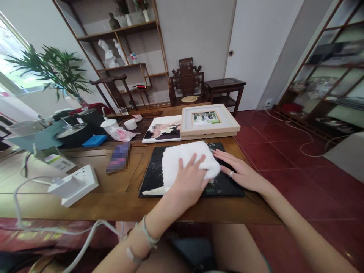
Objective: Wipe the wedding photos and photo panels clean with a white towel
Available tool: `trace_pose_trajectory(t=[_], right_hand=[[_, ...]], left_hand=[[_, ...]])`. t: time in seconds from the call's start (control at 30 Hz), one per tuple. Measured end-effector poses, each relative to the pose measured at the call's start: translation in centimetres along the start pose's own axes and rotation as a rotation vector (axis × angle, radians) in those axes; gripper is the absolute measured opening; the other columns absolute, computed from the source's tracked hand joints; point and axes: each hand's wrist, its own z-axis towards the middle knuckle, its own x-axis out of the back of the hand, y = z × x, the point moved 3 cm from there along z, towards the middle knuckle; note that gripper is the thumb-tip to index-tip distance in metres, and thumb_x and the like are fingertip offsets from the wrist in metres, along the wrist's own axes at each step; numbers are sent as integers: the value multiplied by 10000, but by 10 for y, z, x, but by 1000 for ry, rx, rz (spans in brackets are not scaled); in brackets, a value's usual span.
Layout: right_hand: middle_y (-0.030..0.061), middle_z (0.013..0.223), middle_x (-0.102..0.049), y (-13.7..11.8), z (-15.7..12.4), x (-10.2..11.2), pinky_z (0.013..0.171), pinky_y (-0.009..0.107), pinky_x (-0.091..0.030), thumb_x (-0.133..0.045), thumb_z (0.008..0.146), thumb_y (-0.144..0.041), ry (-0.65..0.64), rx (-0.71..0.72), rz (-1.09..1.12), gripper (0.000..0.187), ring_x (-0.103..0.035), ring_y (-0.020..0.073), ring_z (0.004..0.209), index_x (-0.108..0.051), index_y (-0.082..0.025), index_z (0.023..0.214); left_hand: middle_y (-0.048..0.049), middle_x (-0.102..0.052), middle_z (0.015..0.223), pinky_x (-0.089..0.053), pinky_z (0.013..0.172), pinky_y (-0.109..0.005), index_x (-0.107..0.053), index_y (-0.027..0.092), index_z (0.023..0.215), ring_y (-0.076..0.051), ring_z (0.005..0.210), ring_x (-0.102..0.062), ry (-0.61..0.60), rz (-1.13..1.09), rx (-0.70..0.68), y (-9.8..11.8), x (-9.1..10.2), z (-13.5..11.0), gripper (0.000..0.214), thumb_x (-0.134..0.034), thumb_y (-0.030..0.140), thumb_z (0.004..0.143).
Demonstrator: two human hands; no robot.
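Observation:
A white fluffy cloth (178, 159) lies bunched across a thin black board (153, 174) on the wooden table. My left hand (192, 176) presses down on the cloth with its fingers spread, so part of the cloth is hidden beneath it. A pale strip of the cloth trails over the board's lower left. My right hand (239, 170), with a ring on one finger, rests flat at the board's right side, its fingers stretched beside the cloth. Pale specks and patches show on the board's dark surface.
Behind the board are a framed photo (210, 117) and a flat photo print (163, 129). To the left are a white power strip (81, 185), a blue box (94, 141), a white teapot (110, 125) and a dark pot (71, 132). The table's front edge (222, 212) runs below my hands.

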Motion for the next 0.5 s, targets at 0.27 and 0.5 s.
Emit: trace_pose_trajectory(t=[0.27,0.5], right_hand=[[26,1459,-404,-4,0,7,1141,413,-248,-367,948,-355,164,-17,72,435,-354,202,1347,-425,-263,1369],[24,1447,-423,0,-1,7,1142,395,-252,-348,957,-371,173,-28,211,409,-383,194,1330,-499,-253,1318]], left_hand=[[-52,-298,1493,-266,1013,-679,-615,214,1149,-340,1371,-224,153,96,1,2,-13,33,325,-408,354,941],[-42,-329,1479,-272,994,-702,-669,251,1046,-362,1353,-259,166,102,-114,35,-20,17,269,-452,344,917]])
